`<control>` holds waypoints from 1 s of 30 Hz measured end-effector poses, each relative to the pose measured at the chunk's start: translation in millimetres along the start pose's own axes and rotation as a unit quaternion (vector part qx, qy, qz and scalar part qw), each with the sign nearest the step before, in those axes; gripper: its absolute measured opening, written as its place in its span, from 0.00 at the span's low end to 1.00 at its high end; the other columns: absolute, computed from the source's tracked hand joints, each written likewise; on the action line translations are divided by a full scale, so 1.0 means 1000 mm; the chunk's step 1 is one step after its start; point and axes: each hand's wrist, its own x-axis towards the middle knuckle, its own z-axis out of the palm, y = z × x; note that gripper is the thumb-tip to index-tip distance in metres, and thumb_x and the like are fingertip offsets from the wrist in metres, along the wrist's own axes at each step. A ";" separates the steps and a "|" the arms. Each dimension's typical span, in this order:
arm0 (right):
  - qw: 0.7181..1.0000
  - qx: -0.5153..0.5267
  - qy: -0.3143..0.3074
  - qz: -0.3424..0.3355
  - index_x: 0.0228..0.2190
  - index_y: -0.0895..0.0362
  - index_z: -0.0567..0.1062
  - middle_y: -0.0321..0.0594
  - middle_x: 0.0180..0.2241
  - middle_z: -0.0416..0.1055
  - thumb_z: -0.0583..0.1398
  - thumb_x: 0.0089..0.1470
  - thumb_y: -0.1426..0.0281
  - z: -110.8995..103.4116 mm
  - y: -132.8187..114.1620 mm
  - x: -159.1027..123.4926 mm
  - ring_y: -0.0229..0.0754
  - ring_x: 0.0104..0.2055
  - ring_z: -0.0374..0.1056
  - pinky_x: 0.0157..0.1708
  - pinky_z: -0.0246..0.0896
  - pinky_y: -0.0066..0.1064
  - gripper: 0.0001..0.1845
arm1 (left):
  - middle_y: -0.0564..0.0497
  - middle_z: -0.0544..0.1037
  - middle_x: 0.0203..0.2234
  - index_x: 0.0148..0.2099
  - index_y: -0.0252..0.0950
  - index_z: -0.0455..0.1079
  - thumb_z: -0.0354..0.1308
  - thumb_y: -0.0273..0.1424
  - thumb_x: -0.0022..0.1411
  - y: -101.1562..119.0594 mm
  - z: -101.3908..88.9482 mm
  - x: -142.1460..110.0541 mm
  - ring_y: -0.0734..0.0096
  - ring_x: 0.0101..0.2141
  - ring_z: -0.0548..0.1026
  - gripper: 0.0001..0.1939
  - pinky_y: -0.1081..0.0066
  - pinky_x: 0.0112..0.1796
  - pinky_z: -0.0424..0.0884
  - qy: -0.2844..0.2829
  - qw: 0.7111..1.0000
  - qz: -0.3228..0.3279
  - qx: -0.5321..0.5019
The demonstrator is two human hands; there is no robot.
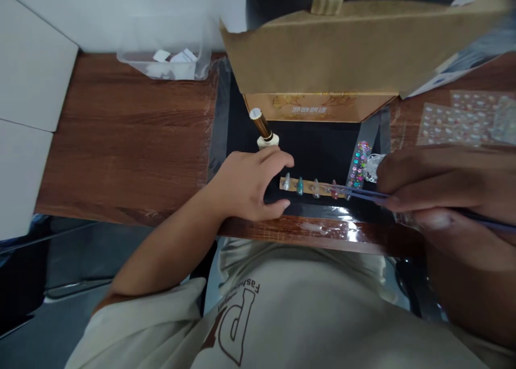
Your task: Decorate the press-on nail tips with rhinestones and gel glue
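Observation:
My left hand (253, 185) rests on the black mat (314, 143), thumb and forefinger apart, holding nothing. Just right of its fingers lies a narrow tan strip (307, 187) carrying several false nails, among them a teal nail (300, 186) and a reddish nail (334, 189). In my right hand (439, 197) are slim purplish tweezers (365, 193), their tips over the strip's right part. Whether the tips grip anything is too small to tell. Behind my left hand stands a nail polish bottle (264, 128) with a gold cap and white base.
A tan box (306, 106) stands at the mat's back under a large brown panel (342, 51). Colourful flower decorations (358, 164) lie near my right hand. Sticker sheets (451, 121) are at right; a clear plastic bin (173, 62) with white pieces is at back left.

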 end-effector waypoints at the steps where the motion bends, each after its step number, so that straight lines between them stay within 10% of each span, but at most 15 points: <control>1: 0.999 -0.016 -0.031 -0.028 0.35 0.56 0.78 0.43 0.30 0.76 0.61 0.53 0.74 -0.001 0.005 0.004 0.41 0.29 0.74 0.25 0.71 0.34 0.06 | 0.50 0.77 0.40 0.53 0.37 0.65 0.57 0.44 0.56 0.001 0.000 0.000 0.68 0.34 0.77 0.26 0.69 0.30 0.66 -0.009 1.000 -0.006 0.007; 30: 0.992 -0.015 -0.120 -0.025 0.37 0.59 0.70 0.40 0.30 0.69 0.53 0.60 0.77 0.028 0.034 0.012 0.38 0.32 0.68 0.30 0.65 0.32 0.06 | 0.52 0.75 0.37 0.44 0.37 0.71 0.57 0.36 0.60 -0.004 0.006 0.005 0.72 0.29 0.72 0.12 0.68 0.26 0.63 -0.016 1.000 0.010 0.005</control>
